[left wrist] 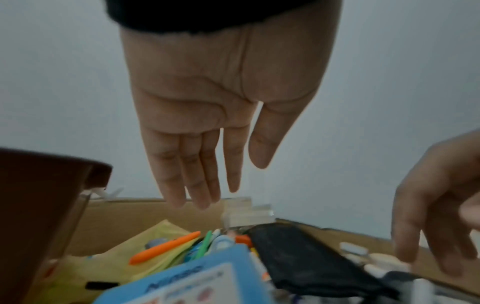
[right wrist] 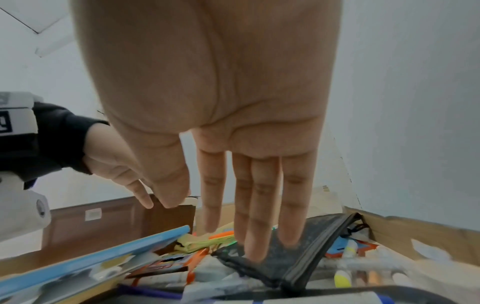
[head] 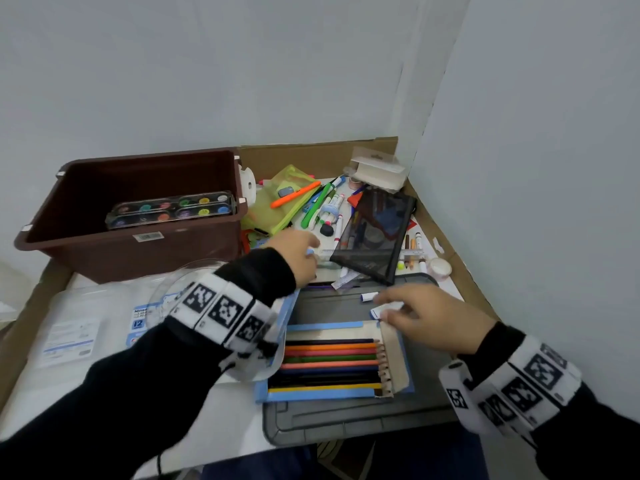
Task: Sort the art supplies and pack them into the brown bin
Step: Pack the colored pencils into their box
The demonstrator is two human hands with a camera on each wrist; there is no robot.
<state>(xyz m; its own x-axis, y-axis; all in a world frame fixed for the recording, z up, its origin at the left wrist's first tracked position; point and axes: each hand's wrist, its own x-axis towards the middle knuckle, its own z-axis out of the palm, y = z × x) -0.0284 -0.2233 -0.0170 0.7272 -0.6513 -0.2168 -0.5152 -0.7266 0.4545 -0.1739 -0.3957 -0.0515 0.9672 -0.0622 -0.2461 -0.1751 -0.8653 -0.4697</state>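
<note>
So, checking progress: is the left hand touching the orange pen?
Apart. The head view shows the left hand short of the orange pen, a yellow pouch between.

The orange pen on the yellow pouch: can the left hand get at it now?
Probably yes. The orange pen lies uncovered on top of the yellow pouch, and the left hand is open, empty and just before it.

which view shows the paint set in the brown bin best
The head view. It looks down into the brown bin and shows the paint set with its coloured pots. The left wrist view catches only the bin's outer corner, and the right wrist view only its outer wall; neither shows the paints.
</note>
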